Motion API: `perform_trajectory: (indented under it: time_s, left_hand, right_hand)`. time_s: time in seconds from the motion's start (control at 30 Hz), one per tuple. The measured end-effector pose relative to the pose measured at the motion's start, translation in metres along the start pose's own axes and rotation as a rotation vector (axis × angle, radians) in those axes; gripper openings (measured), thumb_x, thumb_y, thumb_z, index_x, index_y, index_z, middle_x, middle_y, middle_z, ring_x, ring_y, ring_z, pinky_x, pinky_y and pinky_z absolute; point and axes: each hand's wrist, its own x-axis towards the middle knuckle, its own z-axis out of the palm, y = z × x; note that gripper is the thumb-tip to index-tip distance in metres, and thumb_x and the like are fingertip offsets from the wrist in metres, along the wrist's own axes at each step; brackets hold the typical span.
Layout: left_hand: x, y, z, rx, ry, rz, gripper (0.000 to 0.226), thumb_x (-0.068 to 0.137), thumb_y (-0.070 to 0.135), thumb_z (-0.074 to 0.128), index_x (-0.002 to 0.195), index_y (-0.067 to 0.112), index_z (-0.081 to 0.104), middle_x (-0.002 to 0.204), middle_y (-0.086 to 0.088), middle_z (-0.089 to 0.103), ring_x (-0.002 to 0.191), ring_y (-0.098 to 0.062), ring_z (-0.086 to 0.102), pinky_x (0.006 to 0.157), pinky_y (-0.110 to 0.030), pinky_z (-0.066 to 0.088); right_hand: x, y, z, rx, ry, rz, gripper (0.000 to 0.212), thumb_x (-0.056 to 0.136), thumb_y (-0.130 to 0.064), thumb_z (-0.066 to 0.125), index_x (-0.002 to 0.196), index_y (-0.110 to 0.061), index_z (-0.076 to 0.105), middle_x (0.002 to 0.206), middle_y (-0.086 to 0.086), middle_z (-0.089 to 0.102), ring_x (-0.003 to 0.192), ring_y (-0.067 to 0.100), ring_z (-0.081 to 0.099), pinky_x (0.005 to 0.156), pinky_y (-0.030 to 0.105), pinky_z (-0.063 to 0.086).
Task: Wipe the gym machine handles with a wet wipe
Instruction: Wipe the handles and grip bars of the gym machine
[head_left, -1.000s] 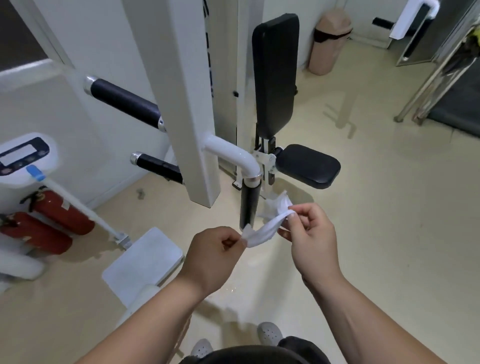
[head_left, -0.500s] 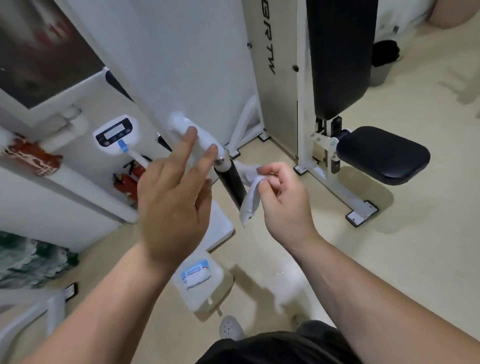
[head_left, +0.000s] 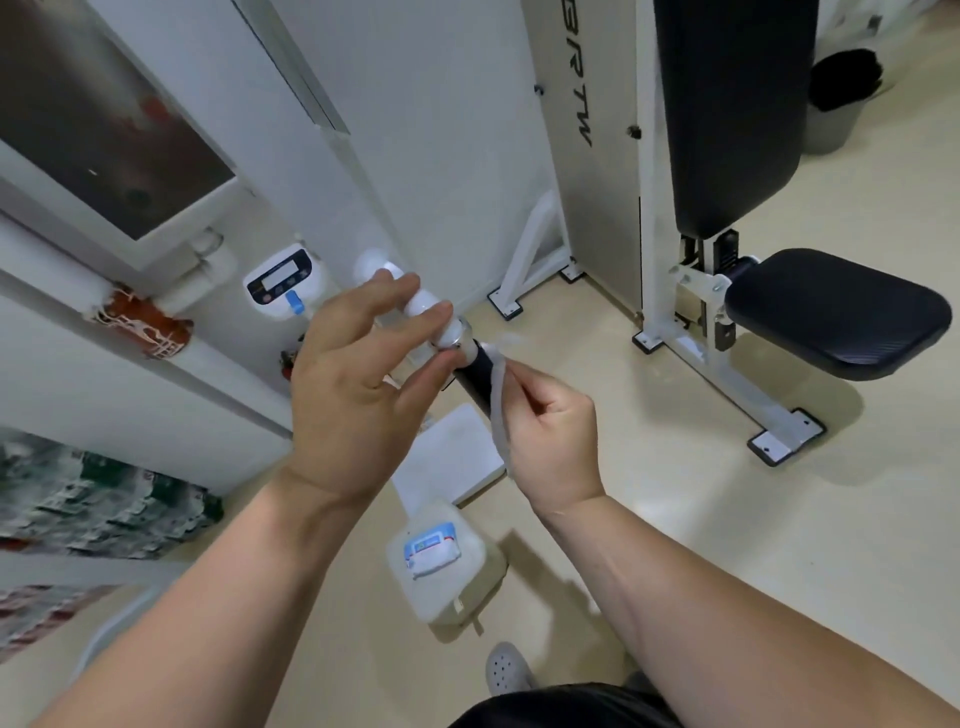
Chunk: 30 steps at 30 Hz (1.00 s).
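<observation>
Here, the right hand pinches the wet wipe beside the handle.

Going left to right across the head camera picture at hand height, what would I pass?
White display unit → left hand → black handle grip → right hand pinching the wet wipe → black seat pad.

The light is bright and even, coming from above, so the seat pad throws only a soft shadow on the pale floor at the right of the frame. The wide lens bends straight lines near the edges. Motion blur smears the left side and lower left, and the left hand in the centre looks a little soft.
</observation>
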Motion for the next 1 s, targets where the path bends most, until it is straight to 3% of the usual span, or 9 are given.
perform_trajectory:
  time_s: [0.07,0.13,0.33,0.5,0.6,0.67,0.77,0.9,1.0]
  left_hand:
    - [-0.001,-0.003,-0.002,-0.006,0.003,-0.001,0.024,0.084,0.017,0.082,0.104,0.007,0.077,0.118,-0.017,0.067,0.111,-0.032,0.064,0.104,-0.038,0.05]
    - [-0.003,-0.005,-0.002,-0.021,0.0,-0.017,0.024,0.082,0.015,0.083,0.103,0.005,0.077,0.116,-0.021,0.068,0.11,-0.036,0.066,0.103,-0.042,0.051]
    - [-0.005,-0.007,0.0,-0.026,0.009,-0.021,0.026,0.081,0.017,0.085,0.103,0.005,0.077,0.115,-0.022,0.069,0.108,-0.041,0.067,0.107,-0.039,0.047]
    - [-0.003,-0.005,0.003,-0.045,0.015,-0.03,0.026,0.081,0.015,0.085,0.104,0.007,0.076,0.114,-0.021,0.069,0.107,-0.039,0.067,0.109,-0.038,0.046]
    - [-0.002,-0.007,0.002,-0.058,0.018,-0.033,0.027,0.081,0.016,0.085,0.104,0.008,0.076,0.113,-0.02,0.068,0.108,-0.039,0.067,0.108,-0.038,0.047]
    - [-0.002,-0.006,0.002,-0.067,0.016,-0.027,0.026,0.081,0.017,0.084,0.105,0.008,0.075,0.112,-0.018,0.067,0.108,-0.04,0.067,0.107,-0.042,0.048]
    - [-0.001,-0.005,0.003,-0.06,0.015,-0.014,0.026,0.081,0.016,0.084,0.104,0.008,0.076,0.114,-0.011,0.064,0.109,-0.039,0.067,0.106,-0.042,0.049]
    - [0.003,-0.004,0.005,-0.074,0.009,-0.021,0.025,0.081,0.017,0.082,0.104,0.009,0.076,0.112,-0.011,0.064,0.109,-0.038,0.068,0.099,-0.049,0.053]
    - [0.004,-0.004,0.01,-0.066,0.029,-0.004,0.024,0.081,0.016,0.083,0.102,0.007,0.076,0.109,-0.016,0.066,0.108,-0.035,0.068,0.102,-0.047,0.052]
  right_hand:
    - [-0.006,0.014,-0.009,-0.034,0.002,0.088,0.025,0.104,-0.026,0.06,0.1,-0.011,0.08,0.068,-0.01,0.06,0.069,0.011,0.049,0.071,0.029,0.048]
    - [-0.014,0.022,-0.013,-0.008,0.025,0.151,0.022,0.104,-0.021,0.06,0.11,-0.013,0.079,0.076,-0.021,0.066,0.073,0.003,0.059,0.078,0.023,0.047]
    - [-0.013,-0.015,0.017,0.082,-0.035,-0.093,0.031,0.098,-0.01,0.065,0.115,-0.035,0.072,0.111,-0.014,0.076,0.111,0.004,0.07,0.098,0.021,0.052]
    - [-0.011,0.007,0.002,-0.022,-0.02,-0.084,0.042,0.095,-0.007,0.069,0.112,-0.045,0.068,0.093,-0.028,0.075,0.088,-0.009,0.066,0.086,0.013,0.049]
    - [-0.016,0.028,-0.016,-0.157,-0.01,-0.02,0.035,0.091,-0.023,0.071,0.11,-0.052,0.068,0.077,-0.029,0.071,0.073,-0.009,0.057,0.075,0.009,0.045]
    - [-0.016,0.028,-0.016,-0.195,-0.002,-0.03,0.03,0.087,-0.031,0.066,0.106,-0.054,0.071,0.073,-0.021,0.07,0.072,-0.006,0.054,0.074,0.012,0.045]
    - [-0.008,0.005,0.001,-0.117,0.0,-0.133,0.033,0.087,-0.026,0.068,0.111,-0.049,0.07,0.086,-0.033,0.071,0.086,-0.01,0.063,0.085,0.013,0.048]
    - [0.002,-0.004,0.009,-0.062,-0.023,-0.201,0.038,0.088,-0.025,0.072,0.126,-0.03,0.069,0.107,-0.014,0.076,0.102,0.002,0.07,0.096,0.028,0.054]
    - [0.002,0.025,-0.017,-0.226,-0.025,-0.14,0.04,0.086,-0.042,0.065,0.124,-0.033,0.072,0.089,-0.017,0.076,0.082,-0.004,0.062,0.082,0.016,0.051]
